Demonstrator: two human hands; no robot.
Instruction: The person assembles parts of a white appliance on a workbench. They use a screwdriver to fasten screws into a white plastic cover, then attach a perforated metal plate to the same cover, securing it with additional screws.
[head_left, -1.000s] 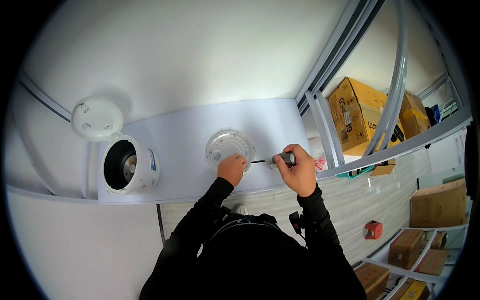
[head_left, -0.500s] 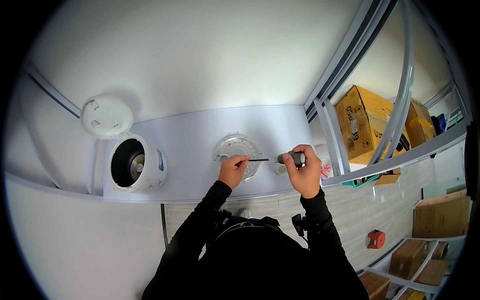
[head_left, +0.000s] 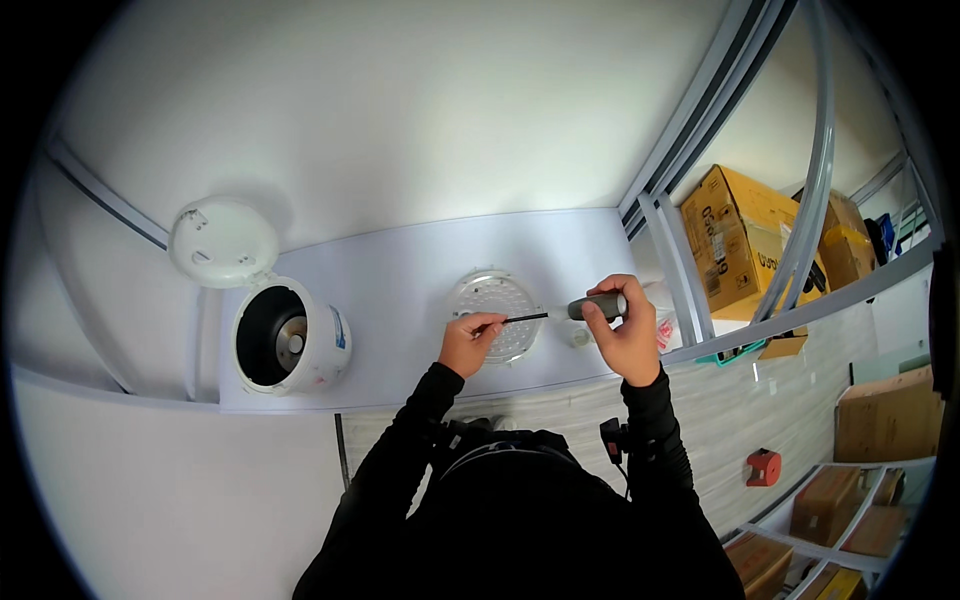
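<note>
To my right, a big yellow-brown cardboard box (head_left: 735,240) sat behind the grey rails. Plain brown boxes (head_left: 880,410) filled the shelves lower right. The white cooker bore a small blue-edged label (head_left: 338,328).

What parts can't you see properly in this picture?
- Head view: the screwdriver tip is hidden behind the left hand fingers, so where it meets the round white disc can't be told.
- The disc's near edge is covered by that hand.
- The handle is partly wrapped by the right hand.
- The bottom of the open white cooker is dark.
- The small bits by the right hand are too tiny to name.
</note>
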